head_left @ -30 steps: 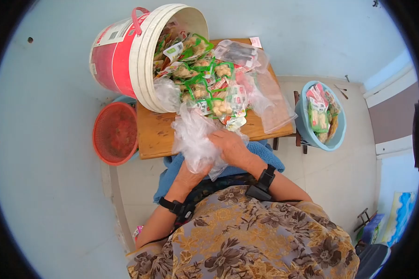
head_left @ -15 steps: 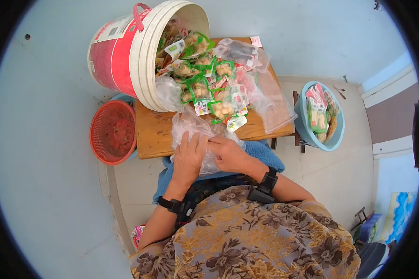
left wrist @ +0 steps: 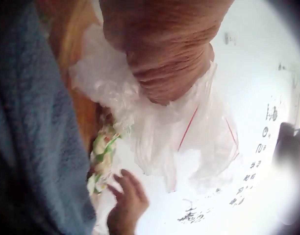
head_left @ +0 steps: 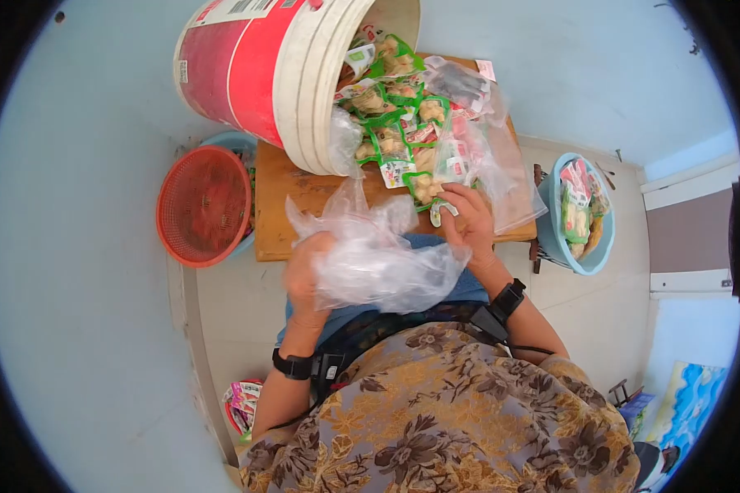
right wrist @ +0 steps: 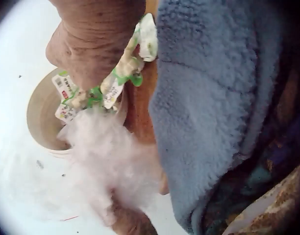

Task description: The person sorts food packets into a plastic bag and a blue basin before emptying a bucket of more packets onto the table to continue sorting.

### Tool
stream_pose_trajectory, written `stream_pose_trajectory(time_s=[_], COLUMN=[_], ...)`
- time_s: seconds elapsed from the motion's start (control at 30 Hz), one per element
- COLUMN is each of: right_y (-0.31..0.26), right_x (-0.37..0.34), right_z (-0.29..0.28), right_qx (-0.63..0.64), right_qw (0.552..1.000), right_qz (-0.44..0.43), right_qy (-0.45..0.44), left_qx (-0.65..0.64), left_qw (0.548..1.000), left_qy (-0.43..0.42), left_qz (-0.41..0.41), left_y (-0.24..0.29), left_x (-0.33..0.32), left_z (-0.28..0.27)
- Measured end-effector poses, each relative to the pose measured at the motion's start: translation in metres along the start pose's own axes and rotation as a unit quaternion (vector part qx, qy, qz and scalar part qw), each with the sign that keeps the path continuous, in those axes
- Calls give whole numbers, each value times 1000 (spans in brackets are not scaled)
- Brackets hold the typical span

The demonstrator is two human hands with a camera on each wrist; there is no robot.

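Observation:
My left hand (head_left: 304,275) grips a crumpled clear plastic bag (head_left: 378,267), which hangs over the lap and blurs in the head view. In the left wrist view the bag (left wrist: 164,132) shows red lines along its mouth. At the table's front edge my right hand (head_left: 474,228) reaches over a small green-and-white food packet (head_left: 426,189), thumb and forefinger spread around its white end. The left wrist view shows this right hand (left wrist: 129,201) with its fingers apart, right at the packets. Several similar packets (head_left: 390,144) spill from a tipped bucket (head_left: 304,82).
The bucket lies on a wooden table (head_left: 284,234), with flat clear bags (head_left: 518,185) at its right. A red basket (head_left: 201,209) stands at the left. At the right a light-blue basin (head_left: 607,234) holds packets. A blue fleece cloth (head_left: 460,287) covers the lap.
Both hands were together on the clear bag. Now the left hand holds the bag further left, opened out and lifted, while the right hand has moved right to the packets. The view has shifted.

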State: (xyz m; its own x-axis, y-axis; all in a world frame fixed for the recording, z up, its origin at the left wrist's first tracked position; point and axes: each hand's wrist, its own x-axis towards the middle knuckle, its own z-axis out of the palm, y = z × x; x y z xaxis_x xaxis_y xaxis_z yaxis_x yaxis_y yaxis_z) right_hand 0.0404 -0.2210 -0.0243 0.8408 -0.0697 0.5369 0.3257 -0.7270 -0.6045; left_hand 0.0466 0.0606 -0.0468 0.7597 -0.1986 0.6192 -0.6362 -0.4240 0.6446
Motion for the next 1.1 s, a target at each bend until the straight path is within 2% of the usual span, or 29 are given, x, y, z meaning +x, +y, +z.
stream_pose_trajectory(time_s=[0.03, 0.07, 0.1, 0.13, 0.17, 0.2, 0.23, 0.27, 0.3, 0.33, 0.37, 0.4, 0.47, 0.5, 0.57, 0.6, 0.67, 0.77, 0.8, 0.87, 0.9, 0.97, 1.0, 1.03, 1.07, 1.1], right_y=[2, 4, 2, 1, 0, 1, 1, 1, -1, -5, -8, -10, -12, -13, -15, -18, -20, -19, -18, -20, -20, -18, -17, -17, -17, -17], right_x=[-2, -4, -5, -6, -7, -9, -11, -11, -11, -11, -10, -9, -6, -5, 1, 4, 5, 6, 6, 8, 9, 8, 7, 6, 6, 7], right_z=[7, 13, 18, 24, 29, 33, 38, 43, 46, 47, 49, 52, 54, 55, 57, 58, 58, 60, 59, 58, 58, 59, 60, 60, 61, 63], right_qx=[-6, -3, -34, -66, -79, -78, -92, -105, -100, -130, -157, -145, -175, -165, -178, -172, -187, -188, -184, -185, -183, -182, -180, -178, -179, -177], right_qw=[1000, 1000, 998, 995, 992, 992, 990, 988, 988, 984, 980, 981, 976, 977, 976, 977, 975, 974, 975, 974, 973, 973, 973, 972, 972, 973], right_qz=[-11, -12, -40, -67, -82, -81, -85, -91, -92, -86, -81, -85, -88, -91, -84, -86, -78, -75, -70, -64, -60, -56, -53, -55, -52, -52], right_qy=[4, 0, -21, -40, -61, -64, -67, -71, -74, -81, -88, -92, -98, -102, -93, -95, -96, -103, -108, -118, -126, -133, -134, -144, -140, -137], left_qx=[-124, -244, -241, 121, 465, 466, 320, 163, 167, -71, -300, -290, -297, -289, -259, -254, -143, 18, 17, 204, 203, 265, 266, 324, 374, 466], left_qw=[987, 947, 947, 985, 882, 881, 935, 947, 945, 880, 725, 725, 664, 664, 755, 755, 816, 880, 880, 876, 876, 903, 901, 887, 853, 797], left_qy=[50, 99, 102, 20, -68, -70, 12, 96, 97, 255, 392, 401, 485, 492, 472, 476, 462, 420, 418, 353, 351, 299, 298, 200, 100, 95], left_qz=[-94, -184, -187, -120, -36, -39, -154, -261, -264, -395, -481, -479, -485, -483, -374, -372, -315, -222, -226, -256, -262, -161, -168, -260, -349, -371], left_y=[-1, -4, -12, -26, -37, -46, -54, -60, -56, -47, -44, -51, -67, -81, -117, -130, -157, -196, -206, -227, -244, -282, -297, -310, -324, -340], left_x=[-7, -14, -23, -35, -46, -56, -64, -70, -60, -39, -25, -21, -14, -15, -21, -19, -14, 1, 7, 22, 24, 21, 21, 19, 14, 2], left_z=[-9, -19, -33, -52, -68, -81, -93, -100, -108, -120, -129, -140, -168, -178, -193, -199, -201, -197, -195, -193, -191, -182, -173, -165, -159, -148])
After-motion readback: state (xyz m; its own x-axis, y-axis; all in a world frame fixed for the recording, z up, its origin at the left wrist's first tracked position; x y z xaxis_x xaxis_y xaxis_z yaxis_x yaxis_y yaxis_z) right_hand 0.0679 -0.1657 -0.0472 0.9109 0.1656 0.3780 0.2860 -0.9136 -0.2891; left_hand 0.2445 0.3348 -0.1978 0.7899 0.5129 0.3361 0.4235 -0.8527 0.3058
